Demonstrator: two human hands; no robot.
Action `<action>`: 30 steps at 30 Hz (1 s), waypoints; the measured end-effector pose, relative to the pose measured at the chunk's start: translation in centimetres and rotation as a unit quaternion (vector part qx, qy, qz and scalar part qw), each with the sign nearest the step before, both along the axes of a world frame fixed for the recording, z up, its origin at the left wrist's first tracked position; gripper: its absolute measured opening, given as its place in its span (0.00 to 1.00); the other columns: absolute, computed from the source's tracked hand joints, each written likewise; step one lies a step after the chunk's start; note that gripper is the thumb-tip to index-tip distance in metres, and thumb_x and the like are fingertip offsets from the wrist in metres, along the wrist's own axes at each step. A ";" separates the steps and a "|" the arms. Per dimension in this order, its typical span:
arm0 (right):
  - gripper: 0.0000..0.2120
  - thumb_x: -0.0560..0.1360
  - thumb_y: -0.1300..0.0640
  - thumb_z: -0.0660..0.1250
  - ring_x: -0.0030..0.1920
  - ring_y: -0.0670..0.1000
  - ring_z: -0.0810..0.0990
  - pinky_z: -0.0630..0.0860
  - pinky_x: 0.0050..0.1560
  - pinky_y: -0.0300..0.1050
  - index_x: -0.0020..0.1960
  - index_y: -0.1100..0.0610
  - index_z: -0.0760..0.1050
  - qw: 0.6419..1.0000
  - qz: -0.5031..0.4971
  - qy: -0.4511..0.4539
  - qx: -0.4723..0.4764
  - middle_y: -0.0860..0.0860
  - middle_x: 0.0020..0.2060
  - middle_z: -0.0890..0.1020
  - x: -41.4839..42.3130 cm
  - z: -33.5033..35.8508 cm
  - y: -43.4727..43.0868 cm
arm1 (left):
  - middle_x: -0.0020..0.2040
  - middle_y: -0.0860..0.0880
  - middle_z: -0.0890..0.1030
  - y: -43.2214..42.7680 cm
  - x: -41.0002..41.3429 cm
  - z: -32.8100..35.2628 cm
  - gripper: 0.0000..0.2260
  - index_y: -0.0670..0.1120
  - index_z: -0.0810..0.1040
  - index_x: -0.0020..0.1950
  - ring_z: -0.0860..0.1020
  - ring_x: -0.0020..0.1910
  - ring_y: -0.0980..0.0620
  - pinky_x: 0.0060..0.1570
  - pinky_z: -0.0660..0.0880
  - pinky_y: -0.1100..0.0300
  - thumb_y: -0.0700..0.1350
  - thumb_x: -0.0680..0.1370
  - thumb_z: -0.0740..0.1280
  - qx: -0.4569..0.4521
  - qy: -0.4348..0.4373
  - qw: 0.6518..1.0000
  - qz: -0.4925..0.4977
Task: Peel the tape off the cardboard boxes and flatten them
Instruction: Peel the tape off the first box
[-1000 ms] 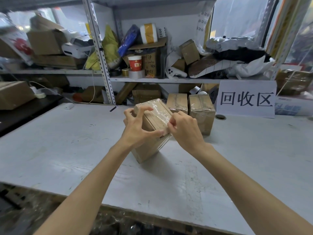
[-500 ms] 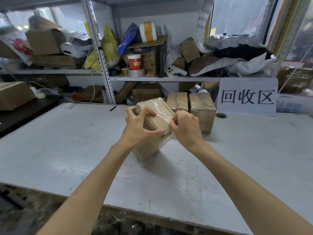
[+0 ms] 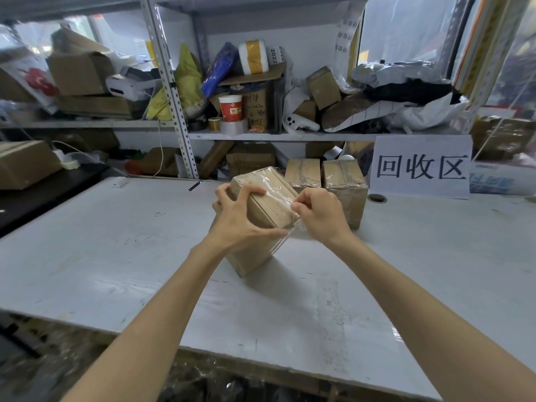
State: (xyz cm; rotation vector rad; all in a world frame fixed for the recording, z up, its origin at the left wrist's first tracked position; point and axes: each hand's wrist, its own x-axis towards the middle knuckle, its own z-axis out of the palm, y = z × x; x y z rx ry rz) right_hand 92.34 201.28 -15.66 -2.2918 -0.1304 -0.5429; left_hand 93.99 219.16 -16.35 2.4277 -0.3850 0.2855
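Early stage. Box sits tilted on one edge on the table, mid-front. Left hand grips it: fingers curled over the top, thumb along the near edge. Right hand is curled tight and pinches the clear tape at the box's right corner; it looks barely lifted. Box not opened or flattened. Second box and third box just behind, both taped and whole. My read: nearly everything left.

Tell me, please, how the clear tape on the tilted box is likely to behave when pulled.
The clear tape looks thin and crinkled, so probably floppy and clingy. Pinched by the right hand, it may stretch or tear. The box sits tilted under the left hand, so pulling could tip it.
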 end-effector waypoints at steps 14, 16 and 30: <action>0.07 0.70 0.54 0.75 0.42 0.48 0.81 0.79 0.47 0.47 0.44 0.57 0.83 0.996 -0.084 -0.029 0.024 0.51 0.40 0.84 0.2 -0.1 0.3 | 0.65 0.46 0.58 -0.5 -0.4 -1.2 0.38 0.60 0.68 0.64 0.60 0.62 0.45 0.57 0.63 0.59 0.58 0.58 0.81 -0.079 -0.071 0.992 0.072; 0.04 0.73 0.58 0.73 0.41 0.48 0.80 0.79 0.48 0.46 0.45 0.58 0.83 0.996 -0.068 -0.050 -0.010 0.52 0.40 0.84 -0.1 -0.2 0.5 | 0.65 0.47 0.59 -0.2 -0.5 -1.3 0.38 0.61 0.68 0.63 0.60 0.64 0.44 0.56 0.64 0.59 0.59 0.58 0.81 -0.079 -0.071 0.991 0.078; 0.04 0.71 0.56 0.74 0.43 0.44 0.81 0.78 0.42 0.34 0.45 0.53 0.82 0.959 -0.055 -0.027 0.276 0.46 0.40 0.82 -1.2 -0.3 0.0 | 0.62 0.49 0.62 0.5 0.3 -0.4 0.37 0.64 0.69 0.62 0.65 0.66 0.43 0.63 0.70 0.50 0.64 0.56 0.78 -0.169 0.061 0.981 0.073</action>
